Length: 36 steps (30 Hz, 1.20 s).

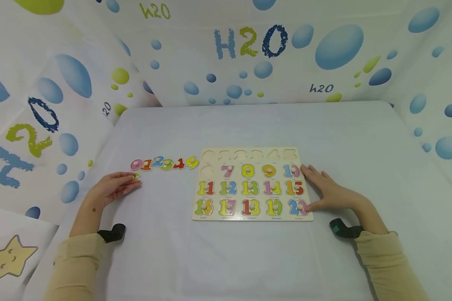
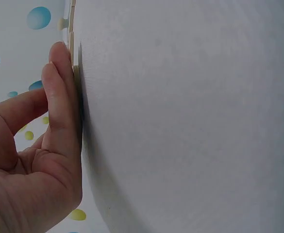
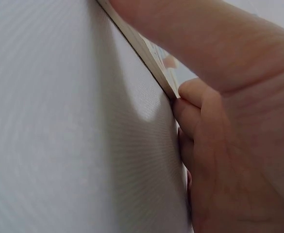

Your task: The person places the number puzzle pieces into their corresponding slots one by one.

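On the left of the table, my left hand (image 1: 111, 187) pinches a small yellow-green puzzle piece (image 1: 136, 176). Fingers cover most of it, so its shape cannot be told. In the left wrist view, the hand (image 2: 54, 131) lies low against the table, and a thin edge of the piece (image 2: 76, 73) shows under the fingers. My right hand (image 1: 333, 194) rests at the right edge of a wooden number board (image 1: 216, 215), thumb and fingers spread. The right wrist view has the thumb and fingertips of this hand (image 3: 214, 141) touching the board's edge (image 3: 146, 56).
Just beyond the left hand, loose number pieces from 0 (image 1: 137, 164) to 5 (image 1: 192, 162) lie in a row. Pieces 7 to 20 sit in the board; its top row and the recess beside the 7 (image 1: 227, 171) are vacant. White cloth (image 1: 248, 259) covers the table.
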Available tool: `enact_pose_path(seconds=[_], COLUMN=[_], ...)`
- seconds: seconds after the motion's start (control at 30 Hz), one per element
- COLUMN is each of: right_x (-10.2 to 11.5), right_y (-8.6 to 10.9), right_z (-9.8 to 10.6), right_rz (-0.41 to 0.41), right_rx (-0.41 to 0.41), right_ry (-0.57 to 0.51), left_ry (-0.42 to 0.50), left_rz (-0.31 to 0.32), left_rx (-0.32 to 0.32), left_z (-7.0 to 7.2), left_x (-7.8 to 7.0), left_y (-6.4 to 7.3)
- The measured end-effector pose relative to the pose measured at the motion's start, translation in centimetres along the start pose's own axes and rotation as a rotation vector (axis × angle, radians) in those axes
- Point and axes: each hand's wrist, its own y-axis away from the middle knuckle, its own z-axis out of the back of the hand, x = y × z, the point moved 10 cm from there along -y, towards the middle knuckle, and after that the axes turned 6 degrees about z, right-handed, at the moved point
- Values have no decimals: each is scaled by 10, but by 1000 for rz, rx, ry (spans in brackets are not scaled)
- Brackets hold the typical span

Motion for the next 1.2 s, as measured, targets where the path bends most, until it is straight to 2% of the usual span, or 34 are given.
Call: enact_pose_path(seconds=[0.13, 0.23, 0.33, 0.43, 0.57, 0.73, 0.93, 1.2], right_x=[1, 1, 1, 2, 1, -1, 0, 3], right_y=[1, 1, 2, 3, 2, 1, 1, 0], right_z=[0, 0, 1, 1, 0, -1, -2, 0], right_rz=[8, 4, 2, 10, 7, -13, -7, 5], right_rx=[-6, -4, -4, -6, -2, 5, 7, 6], right_ry=[-10, -14, -15, -11, -2, -2, -2, -10], left_ry=[27, 66, 65, -17, -154, -183, -179, -166], left_rz=[2, -11, -36, -47, -29, 15, 42, 69], left_rx=[1, 33, 78, 106, 129, 137, 165, 130], left_z=[-4, -18, -47, -84, -129, -164, -187, -196], left_x=[-1, -4, -8, -9, -6, 0, 7, 11], left_y=[-1, -3, -8, -18, -34, -51, -59, -61])
